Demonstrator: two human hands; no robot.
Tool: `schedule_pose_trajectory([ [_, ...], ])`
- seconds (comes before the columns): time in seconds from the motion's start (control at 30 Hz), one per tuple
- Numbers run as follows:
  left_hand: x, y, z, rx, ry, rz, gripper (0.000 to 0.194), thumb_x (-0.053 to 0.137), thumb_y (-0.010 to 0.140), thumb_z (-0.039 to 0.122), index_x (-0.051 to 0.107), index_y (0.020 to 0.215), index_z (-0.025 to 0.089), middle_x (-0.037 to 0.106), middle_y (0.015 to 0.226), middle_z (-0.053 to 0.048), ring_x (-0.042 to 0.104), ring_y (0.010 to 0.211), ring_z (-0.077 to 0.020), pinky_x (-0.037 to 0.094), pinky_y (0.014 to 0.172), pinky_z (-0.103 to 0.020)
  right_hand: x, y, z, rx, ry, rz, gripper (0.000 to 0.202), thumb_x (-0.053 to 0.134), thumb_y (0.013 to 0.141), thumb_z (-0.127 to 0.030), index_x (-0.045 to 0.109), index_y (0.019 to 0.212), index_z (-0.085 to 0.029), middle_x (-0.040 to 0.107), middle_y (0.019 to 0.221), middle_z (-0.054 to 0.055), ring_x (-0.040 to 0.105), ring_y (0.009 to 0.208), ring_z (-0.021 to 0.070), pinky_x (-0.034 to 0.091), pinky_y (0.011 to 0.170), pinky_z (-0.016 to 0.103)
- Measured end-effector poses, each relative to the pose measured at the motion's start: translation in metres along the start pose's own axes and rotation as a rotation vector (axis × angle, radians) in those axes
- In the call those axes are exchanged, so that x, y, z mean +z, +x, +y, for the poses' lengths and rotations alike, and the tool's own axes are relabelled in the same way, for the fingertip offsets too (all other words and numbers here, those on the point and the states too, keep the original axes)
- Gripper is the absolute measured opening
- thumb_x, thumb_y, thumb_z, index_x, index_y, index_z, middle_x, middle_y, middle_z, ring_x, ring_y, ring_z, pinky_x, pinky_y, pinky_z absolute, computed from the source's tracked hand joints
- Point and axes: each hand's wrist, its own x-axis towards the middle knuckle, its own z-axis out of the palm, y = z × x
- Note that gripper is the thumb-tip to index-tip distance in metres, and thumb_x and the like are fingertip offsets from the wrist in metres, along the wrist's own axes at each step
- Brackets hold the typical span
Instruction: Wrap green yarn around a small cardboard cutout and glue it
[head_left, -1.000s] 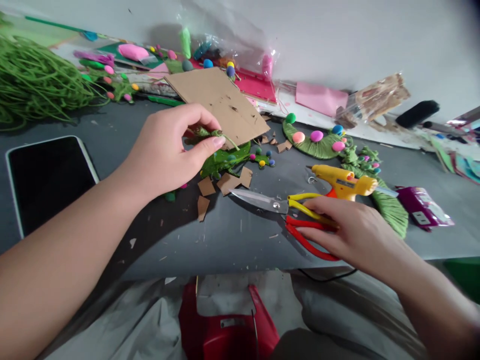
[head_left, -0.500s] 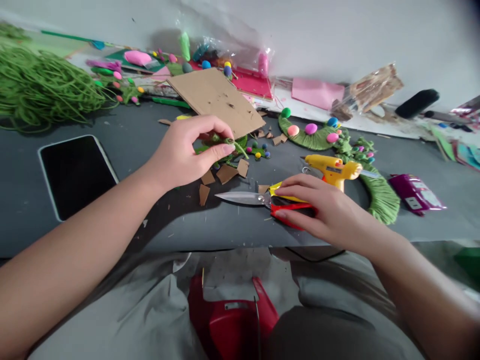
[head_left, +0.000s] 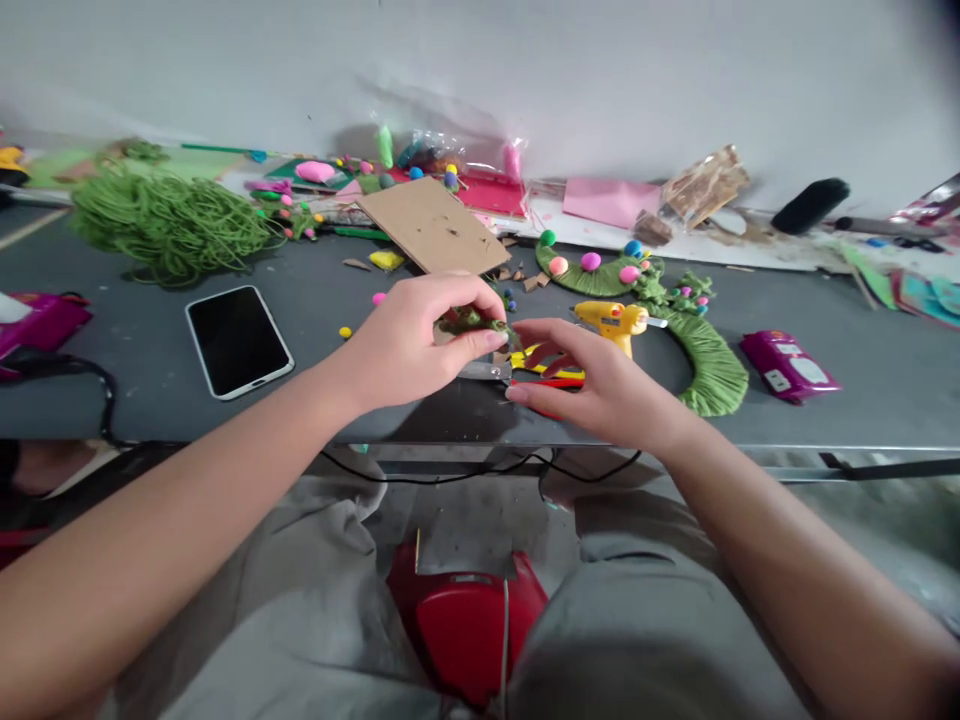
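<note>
Pinched between the thumb and fingers of my left hand [head_left: 431, 340] is a small green yarn piece [head_left: 469, 320]. My right hand [head_left: 592, 380] is just to its right, thumb and fingers apart, with its fingertips near the yarn piece. Scissors [head_left: 487, 371] with yellow and red handles lie on the table beneath my hands, partly hidden by them. Behind my right hand sits a yellow glue gun [head_left: 611, 318]. A green yarn-wrapped wreath [head_left: 712, 365] with colored balls curves around it.
A phone [head_left: 238, 340] and a green yarn pile [head_left: 176, 220] are at the left. Cardboard [head_left: 439, 228] lies behind my hands. Purple packs are at the right [head_left: 789, 365] and far left [head_left: 49, 320]. A red stool [head_left: 469, 630] stands below the table [head_left: 825, 415].
My right hand has let go of the scissors and moved up beside my left hand, which still holds the green piece. The head view has shifted, showing more of the left side.
</note>
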Motion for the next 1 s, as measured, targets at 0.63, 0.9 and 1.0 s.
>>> schedule_pose_trajectory([
  [0.63,0.023,-0.025,0.002,-0.239,-0.358,-0.045,0.025,0.079,0.084,0.038,0.074,0.097,0.017,0.076,0.094,-0.006,0.070,0.085,-0.0202,0.055,0.076,-0.031,0.009,-0.013,-0.028,0.086,0.264,0.037,0.032,0.075,0.088,-0.040,0.073,0.110,-0.017,0.076,0.094,0.004,0.066,0.080,0.0145,0.054,0.071,0.028],
  [0.9,0.030,-0.041,-0.008,-0.337,-0.439,-0.024,0.029,0.080,0.083,0.043,0.074,0.097,0.019,0.074,0.090,-0.005,0.068,0.079,-0.0191,0.052,0.068,-0.029,0.027,-0.017,-0.023,0.024,0.179,0.080,0.024,0.072,0.091,-0.030,0.075,0.111,-0.018,0.077,0.103,0.004,0.065,0.081,0.0136,0.052,0.073,0.027],
  [1.0,0.031,-0.039,-0.009,-0.328,-0.435,-0.031,0.030,0.078,0.084,0.045,0.074,0.099,0.019,0.074,0.091,-0.006,0.068,0.078,-0.0188,0.051,0.066,-0.028,0.029,-0.017,-0.021,0.037,0.159,0.116,0.020,0.070,0.092,-0.032,0.075,0.106,-0.018,0.076,0.096,0.004,0.063,0.076,0.0132,0.051,0.070,0.027],
])
